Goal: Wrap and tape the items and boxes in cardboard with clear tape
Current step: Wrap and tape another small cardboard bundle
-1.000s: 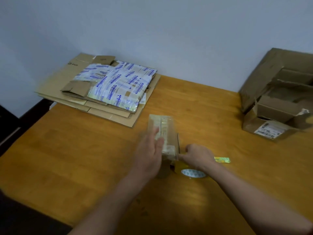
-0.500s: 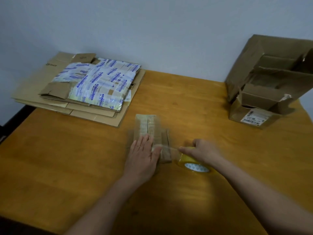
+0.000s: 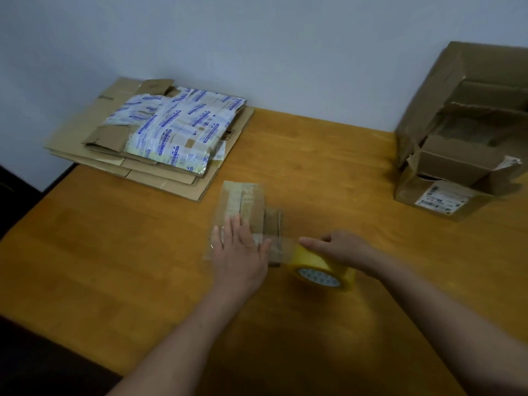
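We see a small cardboard-wrapped parcel (image 3: 243, 200) lying flat near the middle of the bench (image 3: 114, 252). Its long side runs 12 to 6 o'clock and its top is glossy with tape.

The left hand (image 3: 243, 252) lies palm down on the parcel's 6 o'clock end, fingers straight and slightly spread. It presses and grips nothing.

The right hand (image 3: 340, 248) is just at 3 o'clock of the parcel and grasps the tape roll (image 3: 323, 267) from above. Its index finger stretches along the roll's top toward 9 o'clock and the other fingers curl over it. The thumb is hidden.

The tape roll is yellowish-clear with a white printed core and sits tilted on the bench beside the parcel's 3 o'clock edge. We can't tell if the two touch.

A clear tape strip (image 3: 278, 244) runs from the roll toward 9 o'clock, across the parcel, and reaches the left hand at its thumb side.

At 10 o'clock a flattened cardboard stack (image 3: 85, 138) overhangs the bench corner. A plastic mailer (image 3: 177, 127) with blue print lies on top of it.

At 2 o'clock, by the pale wall (image 3: 257, 38), stand torn brown open boxes (image 3: 457, 124), one inside another. A white label (image 3: 440, 200) is on the lowest box, on the side facing 6 o'clock.
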